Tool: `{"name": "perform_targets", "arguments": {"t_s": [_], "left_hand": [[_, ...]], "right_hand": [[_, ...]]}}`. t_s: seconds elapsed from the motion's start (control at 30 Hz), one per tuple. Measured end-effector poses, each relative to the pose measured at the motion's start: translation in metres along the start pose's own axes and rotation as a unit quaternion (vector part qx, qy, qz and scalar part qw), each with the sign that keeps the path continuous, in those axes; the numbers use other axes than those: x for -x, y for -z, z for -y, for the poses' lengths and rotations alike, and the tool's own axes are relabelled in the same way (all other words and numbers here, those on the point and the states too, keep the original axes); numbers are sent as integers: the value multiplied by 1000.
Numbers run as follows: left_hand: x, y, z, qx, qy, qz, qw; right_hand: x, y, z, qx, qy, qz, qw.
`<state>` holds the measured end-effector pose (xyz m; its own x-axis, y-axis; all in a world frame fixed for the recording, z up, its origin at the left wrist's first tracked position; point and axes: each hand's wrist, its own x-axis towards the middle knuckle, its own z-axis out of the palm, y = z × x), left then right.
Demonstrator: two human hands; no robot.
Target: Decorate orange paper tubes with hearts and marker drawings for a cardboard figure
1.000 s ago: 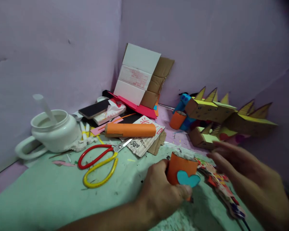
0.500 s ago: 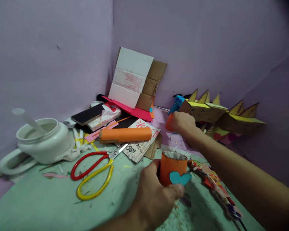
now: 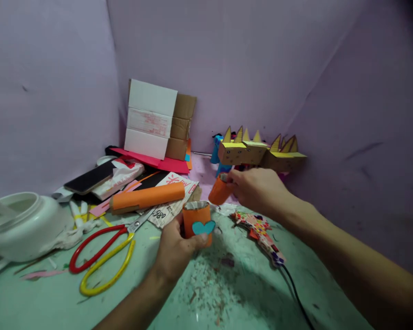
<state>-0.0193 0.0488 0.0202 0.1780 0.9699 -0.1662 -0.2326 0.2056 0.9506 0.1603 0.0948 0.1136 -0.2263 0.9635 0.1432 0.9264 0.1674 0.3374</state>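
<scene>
My left hand [image 3: 179,245] is closed around an orange paper-covered cardboard cup [image 3: 189,215], which stands upright with its lined opening facing up. A blue paper heart [image 3: 203,228] is on the cup's side, and my thumb touches its lower edge. Farther back, my right hand [image 3: 253,185] pinches the rim of a second, smaller orange cup [image 3: 219,191], which is tilted. Between the two cups is a small gap. Below my right forearm lies a glue gun [image 3: 258,231] with a colourful patterned cover and a black cord.
Scissors [image 3: 127,233] with red and yellow handles lie at left, near an orange tube [image 3: 147,197] and newspaper [image 3: 165,215]. A white pot [image 3: 27,229], a phone [image 3: 89,176] and leaning cardboard [image 3: 151,119] stand beyond. Spiked cardboard models [image 3: 248,153] are at the back.
My right hand has brought the small orange cup toward me, closer to the cup in my left hand. The camera view has turned to the right.
</scene>
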Motion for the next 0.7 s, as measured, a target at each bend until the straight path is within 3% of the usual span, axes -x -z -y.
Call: {"name": "perform_targets", "arguments": {"t_s": [0.2,0.4,0.57,0.7], "left_hand": [[5,-3,2,-82,14,151,985],[9,-6,6,-121,-25,242,962],[8,-8,4,-151,-24,244,958],[6,-6,2,-165,-23,254,953]], "right_hand": [[96,-7,6,-32,73,4,997],[122,-37,22,-187,77,-73,977],[133,-52,19,-391,-27,-153,907],[131,-75,24,-517,-91,-124,842]]}}
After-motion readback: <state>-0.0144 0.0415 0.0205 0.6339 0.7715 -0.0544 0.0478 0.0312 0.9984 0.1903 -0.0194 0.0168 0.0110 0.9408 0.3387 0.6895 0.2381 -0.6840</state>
